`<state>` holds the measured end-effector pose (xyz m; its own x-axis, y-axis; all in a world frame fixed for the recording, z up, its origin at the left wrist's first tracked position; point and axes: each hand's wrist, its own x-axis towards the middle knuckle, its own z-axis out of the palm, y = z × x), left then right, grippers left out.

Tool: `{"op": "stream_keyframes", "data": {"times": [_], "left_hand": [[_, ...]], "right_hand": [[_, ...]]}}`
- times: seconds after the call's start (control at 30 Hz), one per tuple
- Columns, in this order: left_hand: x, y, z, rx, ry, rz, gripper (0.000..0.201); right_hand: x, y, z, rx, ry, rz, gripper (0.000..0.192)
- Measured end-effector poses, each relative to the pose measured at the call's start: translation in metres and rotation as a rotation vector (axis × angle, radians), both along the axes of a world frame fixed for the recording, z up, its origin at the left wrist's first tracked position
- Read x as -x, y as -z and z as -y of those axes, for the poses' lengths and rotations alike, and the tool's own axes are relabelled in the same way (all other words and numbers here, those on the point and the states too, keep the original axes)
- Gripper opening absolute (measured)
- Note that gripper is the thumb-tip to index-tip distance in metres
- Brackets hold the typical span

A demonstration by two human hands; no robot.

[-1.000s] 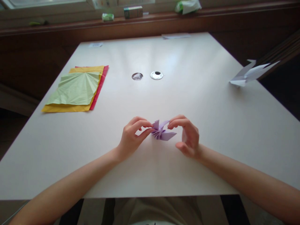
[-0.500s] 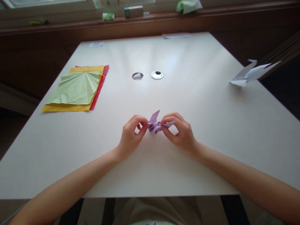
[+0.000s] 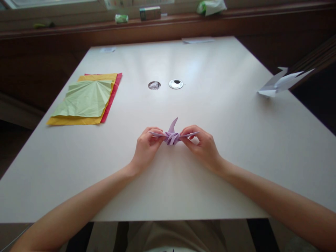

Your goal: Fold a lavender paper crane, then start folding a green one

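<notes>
A small purple origami figure (image 3: pixel 172 134) is held just above the white table (image 3: pixel 223 115), near its front middle. My left hand (image 3: pixel 147 147) pinches its left flap between thumb and fingers. My right hand (image 3: pixel 203 147) pinches its right flap the same way. The two flaps are spread out flat to either side, and a pointed tip sticks up from the folded body between them.
A stack of green, yellow and red paper sheets (image 3: pixel 85 99) lies at the left. Two round discs (image 3: pixel 175 84) sit at the table's middle. A white folded paper figure (image 3: pixel 282 81) rests at the right edge. Small items line the window sill (image 3: pixel 148 13).
My right hand closed onto the figure's right flap. Both hands moved slightly away from me and pulled the two flaps apart, so the figure now stretches wide.
</notes>
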<state>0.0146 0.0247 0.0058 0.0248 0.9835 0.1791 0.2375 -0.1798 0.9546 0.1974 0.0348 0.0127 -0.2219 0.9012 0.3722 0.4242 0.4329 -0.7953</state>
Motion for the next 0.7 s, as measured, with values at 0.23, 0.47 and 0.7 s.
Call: {"op": "stream_keyframes", "data": {"times": [0.23, 0.47, 0.7], "left_hand": [[0.0005, 0.0032, 0.0004, 0.041, 0.013, 0.092, 0.004], [-0.0033, -0.0007, 0.0045, -0.054, 0.025, 0.221, 0.004], [-0.0077, -0.0048, 0.008, -0.064, 0.036, 0.351, 0.006]], "right_hand": [[-0.0005, 0.0024, -0.0008, 0.079, -0.023, -0.031, 0.005], [0.0004, 0.0003, 0.0027, -0.032, 0.008, -0.165, 0.006], [-0.0005, 0.0031, 0.0067, -0.061, -0.033, -0.325, 0.01]]}}
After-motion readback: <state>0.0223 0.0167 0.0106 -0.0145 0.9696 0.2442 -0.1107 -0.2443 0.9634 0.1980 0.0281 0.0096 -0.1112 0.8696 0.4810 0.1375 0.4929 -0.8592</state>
